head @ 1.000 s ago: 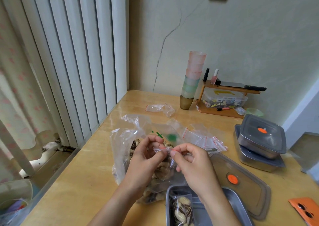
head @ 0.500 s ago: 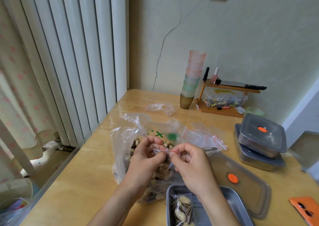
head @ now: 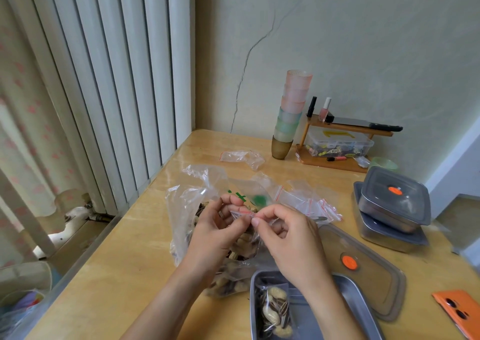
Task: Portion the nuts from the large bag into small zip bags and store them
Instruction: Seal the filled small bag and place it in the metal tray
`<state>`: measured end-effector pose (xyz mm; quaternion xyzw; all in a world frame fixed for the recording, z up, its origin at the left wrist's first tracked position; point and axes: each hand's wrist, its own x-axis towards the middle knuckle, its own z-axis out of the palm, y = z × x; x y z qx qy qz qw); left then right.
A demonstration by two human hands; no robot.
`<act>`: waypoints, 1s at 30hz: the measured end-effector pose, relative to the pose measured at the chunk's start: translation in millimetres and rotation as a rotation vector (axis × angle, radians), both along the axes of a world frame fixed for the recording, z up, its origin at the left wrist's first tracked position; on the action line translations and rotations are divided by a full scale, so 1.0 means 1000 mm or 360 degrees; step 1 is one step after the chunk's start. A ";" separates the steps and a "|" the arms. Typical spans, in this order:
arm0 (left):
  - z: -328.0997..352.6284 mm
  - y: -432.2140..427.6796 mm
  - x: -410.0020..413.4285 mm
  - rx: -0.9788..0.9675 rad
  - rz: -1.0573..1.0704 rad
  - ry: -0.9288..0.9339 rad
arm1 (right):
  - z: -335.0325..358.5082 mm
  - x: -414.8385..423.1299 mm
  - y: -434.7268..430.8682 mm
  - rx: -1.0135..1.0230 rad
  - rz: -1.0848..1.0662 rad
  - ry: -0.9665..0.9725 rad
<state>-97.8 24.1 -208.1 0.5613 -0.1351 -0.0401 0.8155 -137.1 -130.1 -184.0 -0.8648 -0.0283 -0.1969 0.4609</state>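
Both hands meet over the middle of the wooden surface (head: 124, 269). The left hand (head: 213, 235) and the right hand (head: 291, 238) each pinch the red-striped top edge of 1 small zip bag (head: 244, 213) between thumb and fingertips, with the bag's body hanging below between them. How full it is cannot be told. Right under and behind the hands lies the large bag (head: 187, 209), clear plastic, open at the top, with peanuts and seeds inside.

At the near edge, touching the large bag's right side, sits a metal container (head: 355, 298) holding 1 filled small bag (head: 274, 311). Its lid (head: 379, 282), with an orange dot, lies just right of it. A loose pile of empty zip bags (head: 309, 202) lies beyond the right hand. 2 stacked lidded containers (head: 394, 204) stand at the right, well apart from the hands.
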 end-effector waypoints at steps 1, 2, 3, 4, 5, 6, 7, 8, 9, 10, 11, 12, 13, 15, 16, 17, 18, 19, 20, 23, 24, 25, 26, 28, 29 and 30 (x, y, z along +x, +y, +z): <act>0.001 -0.001 -0.001 0.0015 0.0024 -0.0013 | 0.000 0.000 -0.001 0.0024 -0.0002 -0.0010; 0.001 -0.001 -0.002 0.0060 0.0053 -0.0036 | 0.000 -0.001 -0.001 0.0062 0.0003 -0.0006; 0.001 -0.001 -0.002 0.0124 0.0070 -0.0074 | 0.000 -0.001 -0.002 0.0095 0.0008 0.0001; 0.001 -0.001 -0.001 0.0176 0.0075 -0.0114 | 0.000 -0.001 -0.003 0.0115 0.0008 0.0004; 0.001 0.000 -0.001 0.0200 0.0078 -0.0140 | -0.001 -0.001 -0.003 0.0127 0.0004 0.0005; 0.001 0.000 0.000 0.0199 0.0083 -0.0148 | -0.002 -0.001 -0.004 0.0136 -0.0005 0.0004; 0.001 0.000 0.001 0.0182 0.0092 -0.0149 | -0.002 -0.001 -0.004 0.0142 -0.0013 0.0002; 0.001 0.000 0.001 0.0159 0.0099 -0.0153 | -0.003 0.000 -0.004 0.0142 -0.0020 0.0001; 0.000 0.000 0.002 0.0146 0.0107 -0.0164 | -0.003 0.000 -0.004 0.0143 -0.0019 0.0002; 0.000 0.000 0.002 0.0141 0.0111 -0.0177 | -0.003 0.000 -0.004 0.0148 -0.0012 0.0005; 0.000 -0.001 0.003 0.0141 0.0116 -0.0188 | -0.002 0.000 -0.004 0.0159 0.0003 0.0012; -0.001 -0.001 0.003 0.0142 0.0118 -0.0197 | -0.002 -0.001 -0.003 0.0170 0.0017 0.0018; -0.001 -0.001 0.002 0.0147 0.0117 -0.0206 | -0.002 -0.001 -0.002 0.0175 0.0026 0.0019; 0.000 0.000 0.001 0.0186 0.0118 -0.0231 | -0.002 -0.001 -0.001 0.0153 0.0019 0.0009; -0.001 0.000 0.001 0.0217 0.0123 -0.0247 | -0.002 -0.001 -0.001 0.0139 0.0012 0.0004; -0.002 0.001 0.001 0.0245 0.0130 -0.0268 | -0.002 -0.002 -0.002 0.0131 0.0008 0.0000; -0.002 0.001 0.001 0.0265 0.0140 -0.0290 | -0.002 -0.002 -0.001 0.0125 0.0005 -0.0005; -0.002 0.001 0.001 0.0280 0.0152 -0.0307 | -0.002 -0.002 -0.001 0.0119 -0.0001 -0.0010; -0.002 0.000 0.001 0.0291 0.0162 -0.0317 | -0.001 -0.002 0.000 0.0106 -0.0010 -0.0020; -0.001 -0.001 0.000 0.0319 0.0190 -0.0336 | 0.000 -0.002 0.002 0.0043 -0.0033 -0.0072; -0.001 -0.001 0.000 0.0327 0.0195 -0.0339 | 0.001 -0.002 0.003 0.0043 -0.0027 -0.0087; -0.002 -0.001 0.000 0.0335 0.0196 -0.0342 | 0.001 -0.002 0.003 0.0048 -0.0017 -0.0097; -0.003 -0.001 0.001 0.0341 0.0194 -0.0345 | 0.001 -0.002 0.003 0.0046 -0.0012 -0.0105; -0.003 -0.001 0.000 0.0359 0.0182 -0.0355 | 0.001 -0.003 0.003 0.0028 -0.0025 -0.0119; -0.003 -0.001 0.000 0.0368 0.0162 -0.0353 | 0.001 -0.004 0.002 0.0019 -0.0039 -0.0125; -0.003 -0.001 -0.001 0.0375 0.0132 -0.0347 | 0.002 -0.004 0.002 0.0015 -0.0055 -0.0131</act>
